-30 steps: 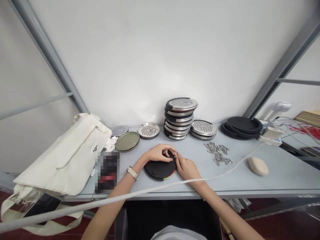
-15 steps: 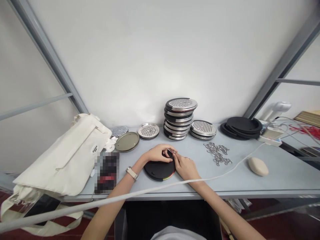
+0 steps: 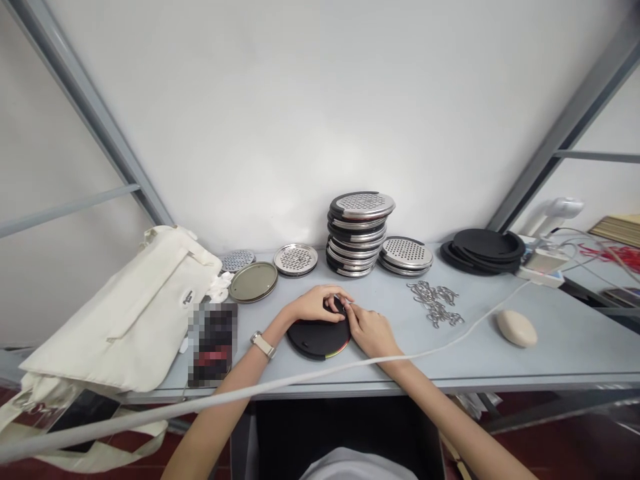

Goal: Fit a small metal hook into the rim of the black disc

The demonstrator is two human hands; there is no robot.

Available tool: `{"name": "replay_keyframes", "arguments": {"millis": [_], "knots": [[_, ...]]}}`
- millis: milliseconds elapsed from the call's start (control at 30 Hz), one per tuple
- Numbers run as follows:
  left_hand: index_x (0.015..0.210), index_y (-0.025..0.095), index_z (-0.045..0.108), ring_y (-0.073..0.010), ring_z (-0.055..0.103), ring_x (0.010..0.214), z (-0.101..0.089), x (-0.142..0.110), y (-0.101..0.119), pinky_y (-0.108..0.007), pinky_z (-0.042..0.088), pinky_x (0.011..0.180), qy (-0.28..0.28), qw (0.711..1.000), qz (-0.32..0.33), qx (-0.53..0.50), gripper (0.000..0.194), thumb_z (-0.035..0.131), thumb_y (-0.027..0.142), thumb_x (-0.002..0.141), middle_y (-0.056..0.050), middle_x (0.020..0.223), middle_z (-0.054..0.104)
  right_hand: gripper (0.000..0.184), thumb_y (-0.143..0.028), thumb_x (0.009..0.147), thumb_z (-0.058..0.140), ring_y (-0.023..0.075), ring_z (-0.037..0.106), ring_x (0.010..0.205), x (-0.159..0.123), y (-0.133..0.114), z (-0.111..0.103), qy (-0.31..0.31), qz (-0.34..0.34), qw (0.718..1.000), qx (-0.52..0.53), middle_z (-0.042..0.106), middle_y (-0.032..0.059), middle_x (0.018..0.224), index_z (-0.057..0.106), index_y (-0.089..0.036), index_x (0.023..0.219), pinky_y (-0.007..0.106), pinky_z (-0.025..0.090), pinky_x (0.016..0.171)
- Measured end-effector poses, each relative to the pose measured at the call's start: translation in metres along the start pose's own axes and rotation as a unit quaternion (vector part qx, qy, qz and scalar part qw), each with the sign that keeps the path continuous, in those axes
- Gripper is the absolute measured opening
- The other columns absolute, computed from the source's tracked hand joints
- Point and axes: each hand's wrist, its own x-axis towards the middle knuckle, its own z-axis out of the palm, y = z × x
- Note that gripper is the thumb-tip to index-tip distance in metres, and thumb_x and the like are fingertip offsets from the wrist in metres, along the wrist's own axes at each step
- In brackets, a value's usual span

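Note:
A stack of black round discs with coloured edges (image 3: 317,338) lies on the grey table (image 3: 450,353) in front of me. My left hand (image 3: 314,304) rests on its far edge, fingers curled over the rim. My right hand (image 3: 368,328) pinches a small metal piece against the disc's upper right edge, just beside the left fingers. A pile of small metal hooks (image 3: 434,302) lies to the right of my hands.
A tall stack of perforated metal discs in black rims (image 3: 357,232) stands behind, with a lower stack (image 3: 405,254) and black rings (image 3: 484,249) to the right. Loose metal discs (image 3: 296,259), a white bag (image 3: 130,313), a beige oval object (image 3: 517,328) and a white cable (image 3: 280,385) surround them.
Both hands stay at the disc's far edge with only slight finger shifts. The view has tilted down a little.

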Motion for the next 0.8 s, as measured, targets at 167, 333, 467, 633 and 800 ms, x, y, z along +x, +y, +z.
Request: {"name": "replay_keyframes", "arguments": {"millis": [167, 333, 467, 633, 800], "knots": [[0.110, 0.015, 0.054, -0.0077, 0.053, 0.069, -0.0006, -0.0002, 0.0007, -0.019, 0.042, 0.065, -0.007, 1.000, 0.003, -0.010, 0.045, 0.062, 0.019, 0.065, -0.005, 0.095, 0.060, 0.043, -0.035, 0.091, 0.017, 0.0146, 0.062, 0.066, -0.0013, 0.0022, 0.0032, 0.013, -0.018, 1.000, -0.004, 0.067, 0.0050, 0.078, 0.055, -0.024, 0.106, 0.023, 0.032, 0.056], [0.110, 0.016, 0.056, -0.0090, 0.055, 0.071, -0.0005, 0.0003, -0.0010, -0.019, 0.041, 0.065, -0.008, 1.000, 0.011, -0.008, 0.046, 0.063, 0.019, 0.065, -0.005, 0.090, 0.062, 0.041, -0.035, 0.091, 0.018, 0.0143, 0.062, 0.065, -0.0036, 0.0026, 0.0028, 0.013, -0.019, 1.000, 0.000, 0.067, 0.0042, 0.076, 0.057, -0.022, 0.094, 0.023, 0.029, 0.054], [0.109, 0.016, 0.057, -0.0085, 0.055, 0.070, 0.0002, 0.0002, -0.0014, -0.020, 0.043, 0.068, -0.005, 1.000, 0.005, -0.021, 0.045, 0.064, 0.020, 0.064, -0.005, 0.092, 0.062, 0.036, -0.032, 0.091, 0.021, 0.0135, 0.061, 0.062, -0.0055, 0.0027, 0.0009, 0.005, -0.026, 1.000, -0.003, 0.067, 0.0053, 0.074, 0.055, -0.019, 0.092, 0.023, 0.027, 0.053], [0.108, 0.015, 0.058, -0.0091, 0.054, 0.073, -0.0002, 0.0003, 0.0021, -0.021, 0.044, 0.070, -0.012, 0.999, 0.011, -0.040, 0.043, 0.063, 0.019, 0.065, -0.007, 0.094, 0.062, 0.033, -0.030, 0.090, 0.024, 0.0138, 0.061, 0.061, -0.0070, 0.0025, -0.0005, 0.006, -0.031, 1.000, -0.002, 0.067, 0.0047, 0.073, 0.054, -0.019, 0.090, 0.025, 0.025, 0.052], [0.108, 0.015, 0.058, -0.0108, 0.055, 0.078, -0.0006, 0.0002, 0.0056, -0.022, 0.045, 0.072, -0.013, 0.999, 0.017, -0.048, 0.042, 0.062, 0.019, 0.066, -0.007, 0.095, 0.062, 0.032, -0.031, 0.089, 0.025, 0.0140, 0.061, 0.061, -0.0073, 0.0023, -0.0003, 0.008, -0.029, 1.000, 0.000, 0.067, 0.0057, 0.073, 0.054, -0.018, 0.089, 0.025, 0.026, 0.053]]}}
